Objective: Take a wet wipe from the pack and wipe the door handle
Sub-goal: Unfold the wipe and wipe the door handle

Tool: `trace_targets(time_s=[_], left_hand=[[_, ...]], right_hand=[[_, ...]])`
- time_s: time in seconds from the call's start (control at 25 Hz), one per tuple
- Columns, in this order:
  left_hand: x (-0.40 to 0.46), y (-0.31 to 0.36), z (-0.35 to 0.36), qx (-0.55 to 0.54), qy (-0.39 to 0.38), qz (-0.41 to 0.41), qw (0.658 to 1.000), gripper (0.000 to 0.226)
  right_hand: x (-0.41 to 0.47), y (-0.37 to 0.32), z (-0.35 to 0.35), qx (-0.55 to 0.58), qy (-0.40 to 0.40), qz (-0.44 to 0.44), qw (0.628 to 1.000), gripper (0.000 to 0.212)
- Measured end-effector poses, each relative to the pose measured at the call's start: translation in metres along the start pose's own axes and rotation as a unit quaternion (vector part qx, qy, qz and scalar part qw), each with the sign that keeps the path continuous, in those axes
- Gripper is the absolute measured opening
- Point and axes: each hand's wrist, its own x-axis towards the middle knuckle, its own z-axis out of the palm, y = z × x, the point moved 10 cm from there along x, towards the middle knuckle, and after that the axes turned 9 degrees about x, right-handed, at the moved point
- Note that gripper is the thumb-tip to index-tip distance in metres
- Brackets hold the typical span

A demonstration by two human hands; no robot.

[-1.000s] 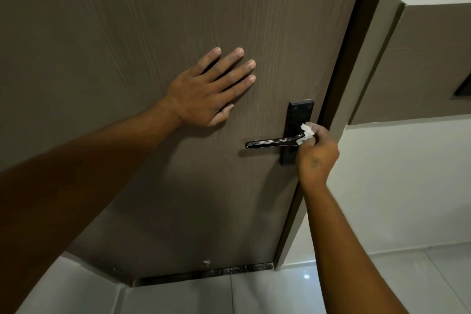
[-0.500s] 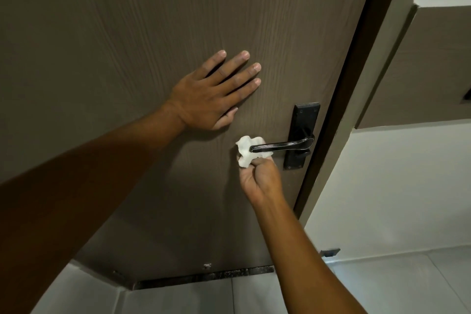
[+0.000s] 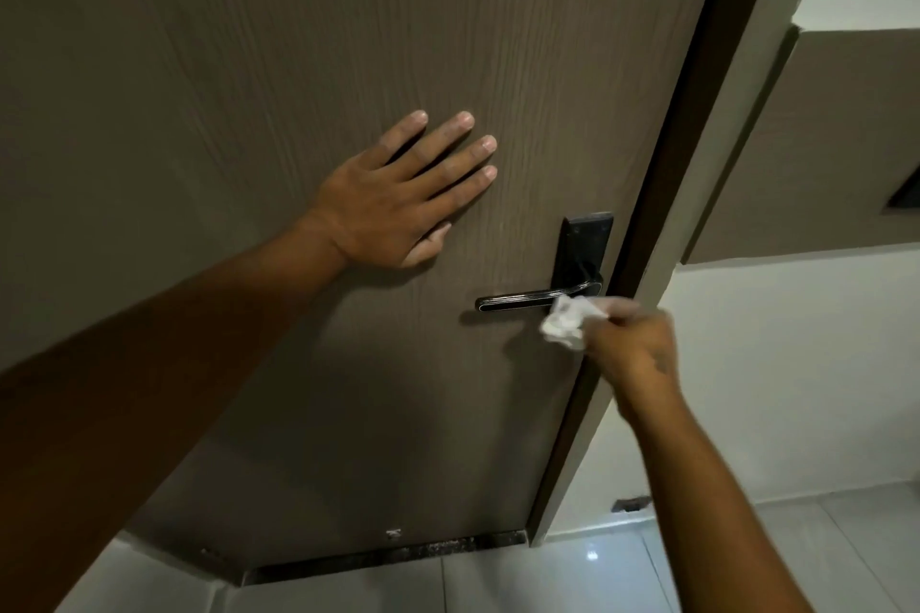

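Note:
A black lever door handle (image 3: 517, 300) on a black backplate (image 3: 582, 249) sits at the right edge of a brown wood-grain door (image 3: 298, 40). My right hand (image 3: 634, 346) pinches a crumpled white wet wipe (image 3: 567, 321) and presses it against the handle's right end, near the pivot; the hand is motion-blurred. My left hand (image 3: 393, 199) lies flat on the door, fingers spread, up and to the left of the handle. The pack of wipes is out of view.
The door frame (image 3: 662, 264) runs diagonally just right of the handle. A white wall (image 3: 776, 388) and a brown wall panel (image 3: 821, 154) lie beyond it. Pale floor tiles (image 3: 547, 582) and a dark threshold strip (image 3: 398, 558) are below.
My right hand has slid the wipe along the lever from its left tip back to the right end by the backplate. My left hand has stayed flat on the door.

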Motion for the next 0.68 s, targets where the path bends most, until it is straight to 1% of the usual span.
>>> trace_targets(time_s=[0.04, 0.08, 0.12, 0.16, 0.28, 0.32, 0.36, 0.4, 0.44, 0.48, 0.56, 0.6, 0.64, 0.68], left_hand=[[0.0, 0.0, 0.0, 0.004, 0.001, 0.0, 1.0, 0.074], [0.001, -0.001, -0.001, 0.006, 0.003, 0.0, 1.0, 0.074], [0.002, -0.001, -0.003, 0.003, 0.006, -0.001, 1.0, 0.074], [0.003, -0.001, -0.004, 0.0, 0.007, -0.001, 1.0, 0.073], [0.002, -0.001, -0.004, 0.001, 0.0, -0.001, 1.0, 0.072], [0.001, -0.001, -0.004, 0.003, -0.004, -0.001, 1.0, 0.072], [0.001, 0.0, -0.004, 0.003, -0.007, -0.001, 1.0, 0.072], [0.002, 0.0, -0.003, 0.001, -0.009, -0.002, 1.0, 0.072], [0.002, 0.0, -0.003, -0.001, -0.01, -0.004, 1.0, 0.072], [0.002, -0.001, -0.002, -0.004, -0.01, -0.005, 1.0, 0.073], [0.001, -0.001, -0.002, -0.007, -0.009, -0.004, 1.0, 0.073], [0.0, 0.0, -0.002, -0.009, -0.008, -0.003, 1.0, 0.073], [0.0, 0.0, -0.002, -0.012, -0.007, -0.003, 1.0, 0.073], [-0.001, 0.0, -0.001, -0.013, -0.007, -0.004, 1.0, 0.073]], right_hand=[[0.005, -0.023, -0.024, -0.051, 0.042, -0.087, 0.994, 0.024], [0.009, -0.043, -0.031, -0.086, 0.06, -0.152, 0.983, 0.021], [0.012, -0.057, -0.024, -0.119, 0.05, -0.199, 0.971, 0.017], [0.014, -0.062, -0.012, -0.138, 0.03, -0.22, 0.965, 0.015], [0.015, -0.05, 0.003, -0.033, 0.015, -0.182, 0.983, 0.01], [0.01, -0.05, 0.005, -0.039, 0.02, -0.199, 0.979, 0.009], [-0.001, -0.054, 0.013, -0.091, 0.019, -0.239, 0.967, 0.011], [-0.013, -0.059, 0.03, -0.154, -0.005, -0.277, 0.948, 0.015], [-0.029, -0.062, 0.054, -0.207, -0.034, -0.324, 0.923, 0.019], [-0.046, -0.067, 0.08, -0.244, -0.063, -0.362, 0.897, 0.021], [-0.07, -0.077, 0.123, -0.264, -0.123, -0.405, 0.867, 0.018], [-0.074, -0.077, 0.135, -0.269, -0.147, -0.41, 0.859, 0.016], [-0.07, -0.075, 0.134, -0.268, -0.157, -0.403, 0.861, 0.015], [-0.057, -0.074, 0.121, -0.26, -0.146, -0.387, 0.873, 0.012]])
